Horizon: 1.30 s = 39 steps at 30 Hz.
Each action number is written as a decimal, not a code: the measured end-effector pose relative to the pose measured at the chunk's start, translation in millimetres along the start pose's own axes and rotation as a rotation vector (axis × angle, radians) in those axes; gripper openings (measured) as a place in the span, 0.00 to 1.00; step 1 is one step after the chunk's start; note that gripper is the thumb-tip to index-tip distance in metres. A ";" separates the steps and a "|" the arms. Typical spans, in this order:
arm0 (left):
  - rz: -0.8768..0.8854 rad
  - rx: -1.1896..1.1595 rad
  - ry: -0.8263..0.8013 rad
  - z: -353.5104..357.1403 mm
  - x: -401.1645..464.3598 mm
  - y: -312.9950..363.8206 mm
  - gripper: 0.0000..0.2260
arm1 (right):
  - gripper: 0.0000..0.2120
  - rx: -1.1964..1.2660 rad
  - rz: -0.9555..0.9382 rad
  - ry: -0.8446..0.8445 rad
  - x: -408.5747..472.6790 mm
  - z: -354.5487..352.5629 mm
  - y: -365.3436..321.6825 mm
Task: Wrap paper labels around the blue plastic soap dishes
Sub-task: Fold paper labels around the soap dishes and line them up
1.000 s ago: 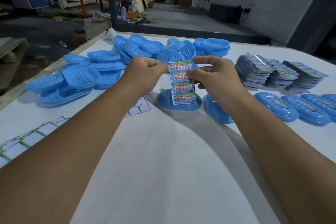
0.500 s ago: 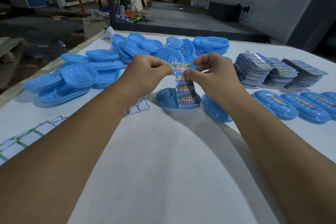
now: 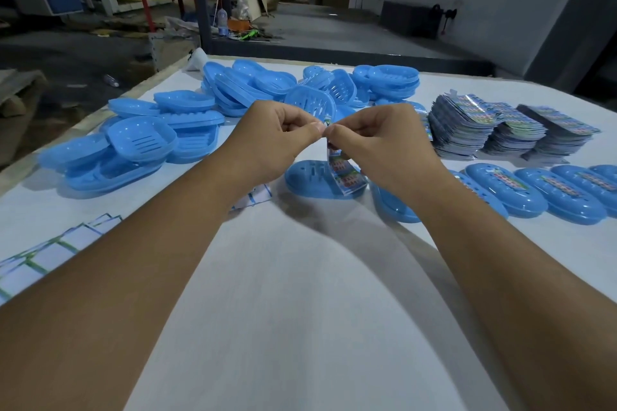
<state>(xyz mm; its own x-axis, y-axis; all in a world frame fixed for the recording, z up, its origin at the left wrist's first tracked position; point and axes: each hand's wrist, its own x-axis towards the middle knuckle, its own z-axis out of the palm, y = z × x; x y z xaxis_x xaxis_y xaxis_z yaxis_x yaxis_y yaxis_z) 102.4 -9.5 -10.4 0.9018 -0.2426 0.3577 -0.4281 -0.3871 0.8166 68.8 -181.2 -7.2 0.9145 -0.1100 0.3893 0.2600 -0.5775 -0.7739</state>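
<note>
Hands closer together than a second ago, label [image 3: 344, 173] now curled. Left hand [image 3: 273, 140] and right hand [image 3: 377, 147] fingers pinch its top edge; it hangs over the dish [image 3: 307, 178] on the desk [image 3: 300, 294]. Bare desk nearest the viewer; dish pile [image 3: 140, 150] left, label stacks [image 3: 500, 130] right.

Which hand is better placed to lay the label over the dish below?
Right. The right hand pinches the label, which hangs over the dish; the left hand only pinches its top edge.

Both hands [image 3: 325, 130] are pinched way closer together now, and the label [image 3: 345, 173] hangs twisted instead of flat.
</note>
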 end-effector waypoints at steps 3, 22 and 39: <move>-0.002 -0.004 0.001 0.4 0.4 -0.9 0.04 | 0.08 0.011 0.014 -0.017 -1.1 -0.8 -2.1; 0.031 -0.139 -0.053 1.3 0.2 -2.9 0.09 | 0.10 0.400 0.183 -0.146 -0.4 -6.5 -3.5; -0.013 -0.158 0.051 1.6 0.8 -0.5 0.03 | 0.11 0.206 0.031 -0.105 -4.0 0.1 -7.1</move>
<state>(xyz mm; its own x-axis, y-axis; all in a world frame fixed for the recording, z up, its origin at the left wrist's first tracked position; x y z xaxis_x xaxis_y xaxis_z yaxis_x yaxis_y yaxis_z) 103.2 -10.9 -11.3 0.9109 -0.1913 0.3657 -0.4050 -0.2441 0.8811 63.3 -176.6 -3.3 0.9477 -0.0339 0.3174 0.2788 -0.3966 -0.8747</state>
